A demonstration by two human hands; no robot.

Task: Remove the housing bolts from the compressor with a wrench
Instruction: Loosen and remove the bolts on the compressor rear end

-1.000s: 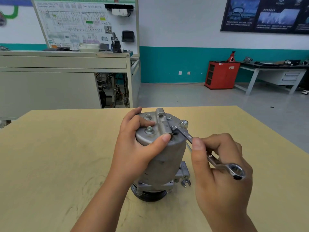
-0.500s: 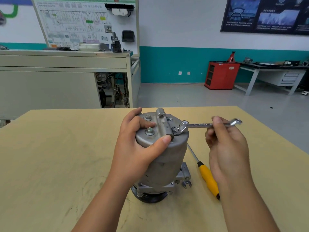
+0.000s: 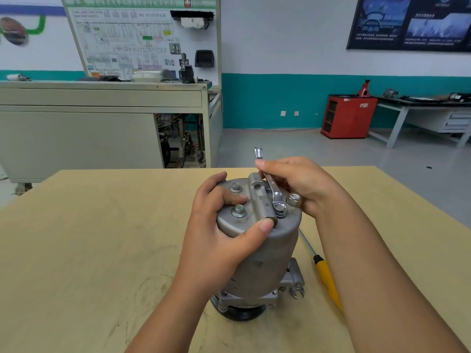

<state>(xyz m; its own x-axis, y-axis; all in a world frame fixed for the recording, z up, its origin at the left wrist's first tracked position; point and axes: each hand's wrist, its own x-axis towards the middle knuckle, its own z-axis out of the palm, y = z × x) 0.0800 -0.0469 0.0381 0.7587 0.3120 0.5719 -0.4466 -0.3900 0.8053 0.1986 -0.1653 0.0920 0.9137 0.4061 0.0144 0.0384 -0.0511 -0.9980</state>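
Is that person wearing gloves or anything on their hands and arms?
No gloves. The left hand and the right hand are both bare, and no ring, watch or bracelet shows. The arms are bare too, with no sleeve in sight all the way down to the picture's bottom edge. The nails that show look short and unpainted.

The grey compressor [image 3: 265, 250] stands upright on the table [image 3: 102, 250] before me. The silver wrench [image 3: 274, 189] sits on one top bolt [image 3: 279, 207], its shaft pointing away from me.
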